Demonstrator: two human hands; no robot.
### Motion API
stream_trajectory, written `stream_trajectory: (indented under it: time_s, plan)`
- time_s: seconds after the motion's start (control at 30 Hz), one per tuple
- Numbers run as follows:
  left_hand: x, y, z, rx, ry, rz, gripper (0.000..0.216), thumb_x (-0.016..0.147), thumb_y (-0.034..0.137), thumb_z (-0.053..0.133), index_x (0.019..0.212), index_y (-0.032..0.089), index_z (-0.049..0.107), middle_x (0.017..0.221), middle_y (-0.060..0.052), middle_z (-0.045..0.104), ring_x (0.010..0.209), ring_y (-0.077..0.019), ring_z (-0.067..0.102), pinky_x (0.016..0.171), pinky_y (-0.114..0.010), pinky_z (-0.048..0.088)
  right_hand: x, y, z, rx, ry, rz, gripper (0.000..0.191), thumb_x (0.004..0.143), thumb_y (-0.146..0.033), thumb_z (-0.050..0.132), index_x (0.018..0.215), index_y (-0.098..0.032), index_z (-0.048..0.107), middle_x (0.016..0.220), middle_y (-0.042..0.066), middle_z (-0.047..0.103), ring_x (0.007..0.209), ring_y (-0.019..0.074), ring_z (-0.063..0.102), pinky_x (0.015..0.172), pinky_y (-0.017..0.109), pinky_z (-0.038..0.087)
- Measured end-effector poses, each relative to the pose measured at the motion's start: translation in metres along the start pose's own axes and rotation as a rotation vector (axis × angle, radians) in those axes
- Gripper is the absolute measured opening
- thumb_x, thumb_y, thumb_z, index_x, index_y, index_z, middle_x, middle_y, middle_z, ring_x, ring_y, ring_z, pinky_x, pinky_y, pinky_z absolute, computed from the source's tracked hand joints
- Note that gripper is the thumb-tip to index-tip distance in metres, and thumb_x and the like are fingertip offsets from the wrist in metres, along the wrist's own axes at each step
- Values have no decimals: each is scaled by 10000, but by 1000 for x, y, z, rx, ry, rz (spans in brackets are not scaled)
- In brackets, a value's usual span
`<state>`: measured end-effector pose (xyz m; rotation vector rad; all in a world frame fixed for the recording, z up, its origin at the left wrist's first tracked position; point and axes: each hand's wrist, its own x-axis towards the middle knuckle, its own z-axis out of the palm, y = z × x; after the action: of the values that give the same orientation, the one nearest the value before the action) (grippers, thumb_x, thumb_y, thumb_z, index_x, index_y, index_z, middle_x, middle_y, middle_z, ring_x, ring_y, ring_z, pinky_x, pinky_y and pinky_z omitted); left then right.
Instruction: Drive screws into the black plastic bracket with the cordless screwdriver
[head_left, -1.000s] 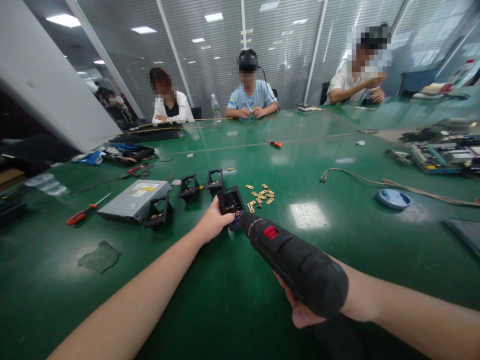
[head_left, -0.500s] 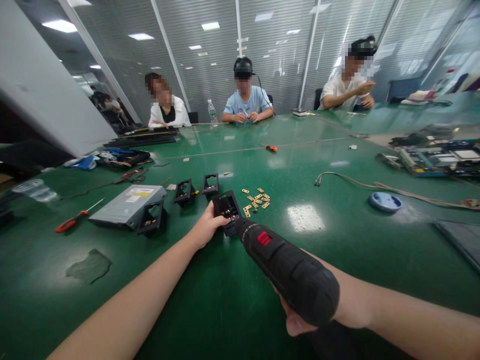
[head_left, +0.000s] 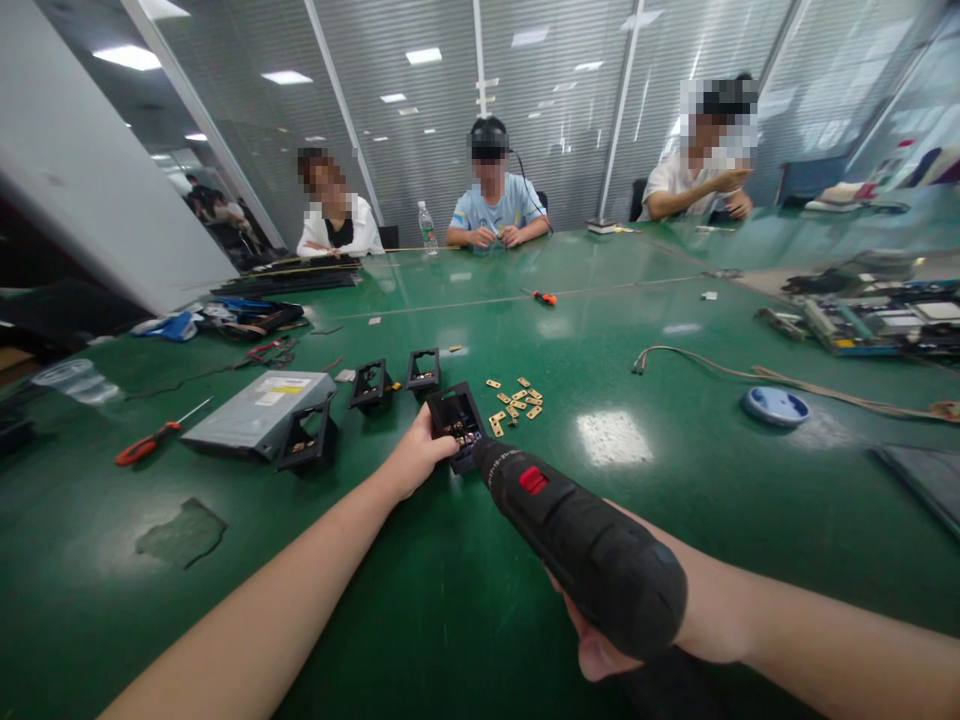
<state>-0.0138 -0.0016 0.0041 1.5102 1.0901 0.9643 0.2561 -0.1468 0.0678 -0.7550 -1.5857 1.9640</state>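
While the drill [head_left: 585,545] kept its nose at the black housing [head_left: 454,402], as half a second earlier, the left hand [head_left: 415,455] held that housing in its grip near brass-coloured plates [head_left: 519,396], the right hand [head_left: 598,650] the drill; work there seemed unfinished.

The drill [head_left: 589,545] is showing matte black with a red switch [head_left: 534,481]. The held frame [head_left: 460,412] is looking black, the small plates [head_left: 519,396] are gleaming brassy gold. The tabletop [head_left: 420,610] is shining green, the metal box [head_left: 240,415] is showing silver-grey, the dish [head_left: 776,406] is looking pale blue.
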Motion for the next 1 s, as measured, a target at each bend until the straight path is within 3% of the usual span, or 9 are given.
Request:
stream_trajectory:
  time_s: [0.27,0.37,0.5,0.63,0.83,1.0]
  plan:
    - [-1,2,1,46,32,7,606,616,215,640,1209,198,517,1103,-35,645,1024,-246,618,930,-414,513,1,4,-3,-23,-3,12,406,522,-197,970,695,-152,606,689,-33,635,613,109,553,569,219,454]
    - [-1,2,2,31,27,8,607,617,208,643,1210,196,516,1108,-32,649,1028,-241,620,945,-410,506,-1,12,-6,-41,-10,10,439,549,-212,970,866,-146,673,733,-28,659,649,120,607,598,221,489]
    - [0,2,3,19,21,11,630,605,220,660,1217,185,513,1122,-36,650,1043,-245,616,999,-437,481,-2,31,-12,19,-40,13,626,613,-239,950,1170,-166,672,1033,74,727,829,173,698,690,258,558]
    - [0,2,4,-2,24,16,640,602,217,663,1223,180,509,1130,-38,648,1057,-247,611,1019,-449,468,2,44,-15,114,-101,11,801,567,-204,968,1287,-201,617,1241,137,687,981,222,719,700,267,588]
    - [-1,7,5,17,23,13,625,606,190,649,1217,181,517,1115,-31,644,1032,-236,611,982,-417,489,1,41,-13,290,-116,35,777,570,-124,959,1260,-182,606,1093,104,741,843,196,760,737,285,601]
    - [-2,9,6,57,22,20,627,622,219,638,1237,187,519,1156,-45,657,1050,-246,621,977,-416,496,-1,42,-14,253,-102,78,645,581,-69,936,1161,-147,664,957,66,750,794,167,742,717,256,584]
